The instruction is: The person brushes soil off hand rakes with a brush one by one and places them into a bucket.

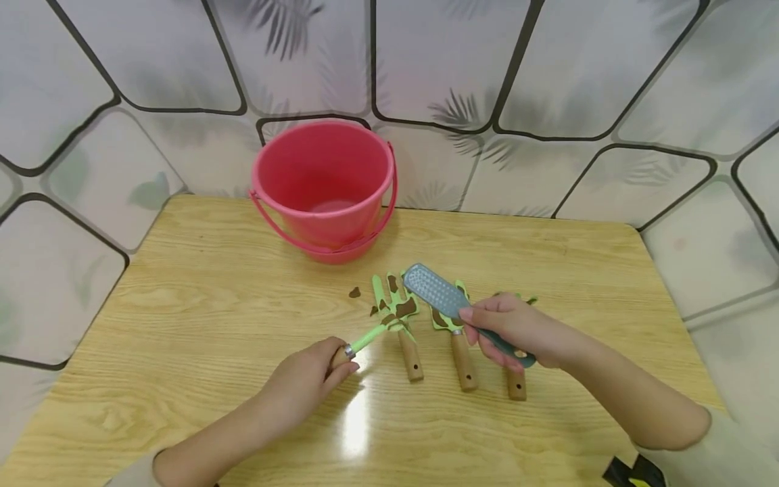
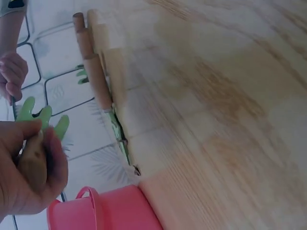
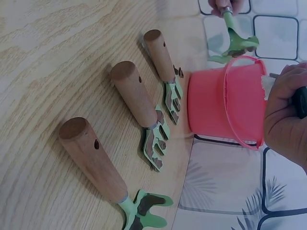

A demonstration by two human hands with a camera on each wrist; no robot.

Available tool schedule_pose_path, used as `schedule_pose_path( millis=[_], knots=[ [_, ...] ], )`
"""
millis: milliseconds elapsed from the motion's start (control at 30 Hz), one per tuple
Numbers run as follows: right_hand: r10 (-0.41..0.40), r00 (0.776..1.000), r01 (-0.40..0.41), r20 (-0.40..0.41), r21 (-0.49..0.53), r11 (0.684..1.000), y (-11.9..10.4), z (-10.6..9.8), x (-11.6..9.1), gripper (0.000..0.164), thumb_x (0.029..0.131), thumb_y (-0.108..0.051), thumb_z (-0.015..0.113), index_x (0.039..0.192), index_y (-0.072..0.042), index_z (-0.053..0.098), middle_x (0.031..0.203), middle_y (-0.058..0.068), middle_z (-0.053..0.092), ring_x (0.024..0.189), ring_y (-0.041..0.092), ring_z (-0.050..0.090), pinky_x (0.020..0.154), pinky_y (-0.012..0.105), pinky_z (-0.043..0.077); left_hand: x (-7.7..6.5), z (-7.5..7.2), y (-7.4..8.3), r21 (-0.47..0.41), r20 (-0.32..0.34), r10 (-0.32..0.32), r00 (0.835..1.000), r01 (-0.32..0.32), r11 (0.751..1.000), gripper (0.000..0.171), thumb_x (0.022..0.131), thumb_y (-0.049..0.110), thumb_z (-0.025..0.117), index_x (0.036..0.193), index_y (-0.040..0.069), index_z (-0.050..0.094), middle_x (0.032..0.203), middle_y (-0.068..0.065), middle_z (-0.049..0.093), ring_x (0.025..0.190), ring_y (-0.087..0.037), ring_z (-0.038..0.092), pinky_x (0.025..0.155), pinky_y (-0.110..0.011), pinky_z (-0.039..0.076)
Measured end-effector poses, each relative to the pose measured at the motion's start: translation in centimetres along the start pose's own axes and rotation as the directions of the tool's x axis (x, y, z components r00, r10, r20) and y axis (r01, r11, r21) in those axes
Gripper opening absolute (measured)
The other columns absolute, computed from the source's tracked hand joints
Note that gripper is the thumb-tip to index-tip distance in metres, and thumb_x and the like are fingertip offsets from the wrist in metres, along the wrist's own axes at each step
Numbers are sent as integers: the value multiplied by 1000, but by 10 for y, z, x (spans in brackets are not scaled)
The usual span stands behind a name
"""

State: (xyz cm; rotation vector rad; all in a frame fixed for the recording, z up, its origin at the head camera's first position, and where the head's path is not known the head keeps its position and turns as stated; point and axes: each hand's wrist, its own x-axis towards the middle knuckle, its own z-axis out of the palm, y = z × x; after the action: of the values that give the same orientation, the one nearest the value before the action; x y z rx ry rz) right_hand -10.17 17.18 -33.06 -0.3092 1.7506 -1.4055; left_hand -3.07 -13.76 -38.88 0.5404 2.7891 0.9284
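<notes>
My left hand (image 1: pixel 304 382) grips the wooden handle of a small green garden hand rake (image 1: pixel 367 338), its pronged head pointing away and smeared with brown. My right hand (image 1: pixel 514 327) holds a grey brush (image 1: pixel 439 291) by its handle; the flat head looks dotted and the handle ends in a hole. In the head view the brush head crosses over the tools below, near the rake. A wooden-handled garden fork (image 1: pixel 410 358) lies under the rake. Beside it lie a second green tool (image 1: pixel 464 365) and a third (image 1: pixel 516 385), partly hidden by my right hand. Brown patches mark their green heads.
A pink bucket (image 1: pixel 322 233) stands at the back of the wooden table (image 1: pixel 213 304), its handle hanging down in front. Small brown crumbs (image 1: pixel 355 292) lie left of the fork. A patterned wall (image 1: pixel 450 61) rises behind the table.
</notes>
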Motion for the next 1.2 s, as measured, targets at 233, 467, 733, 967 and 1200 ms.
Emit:
schedule_pose_path(
  millis=[233,467,733,967,1200],
  knots=[
    [-3,1000,3,13,30,1000,7,3,-1,42,101,-33,43,82,4,49,48,-4,48,32,4,43,30,19,38,6,5,-21,603,-311,647,696,-381,701,41,103,28,37,89,0,63,75,-6,56,61,-16,55,53,-24,52],
    [-7,999,6,33,51,999,19,5,-2,41,101,-32,42,82,5,49,49,-5,48,33,3,43,31,17,37,14,4,-30,772,-273,761,589,-338,538,45,103,32,38,88,-2,64,72,-7,55,58,-17,55,51,-25,52],
    [-78,994,69,74,116,991,36,14,2,43,103,-28,40,80,8,47,50,-7,50,34,1,44,30,17,35,20,2,-39,792,-276,738,616,-290,538,46,103,31,37,78,0,60,68,-7,56,55,-17,53,48,-24,51],
    [-120,993,120,1,70,990,52,47,5,52,103,-29,38,86,19,43,51,-5,52,36,2,46,29,19,38,29,-3,-35,783,-326,727,605,-258,566,47,102,32,38,70,2,55,61,-6,52,48,-17,50,43,-26,48],
    [-75,996,79,-47,95,992,57,61,12,49,103,-30,38,86,15,47,52,-2,54,36,3,47,32,18,39,32,-3,-32,811,-334,722,606,-206,547,49,102,33,37,68,4,55,58,-5,51,47,-16,50,40,-25,46]
  ],
)
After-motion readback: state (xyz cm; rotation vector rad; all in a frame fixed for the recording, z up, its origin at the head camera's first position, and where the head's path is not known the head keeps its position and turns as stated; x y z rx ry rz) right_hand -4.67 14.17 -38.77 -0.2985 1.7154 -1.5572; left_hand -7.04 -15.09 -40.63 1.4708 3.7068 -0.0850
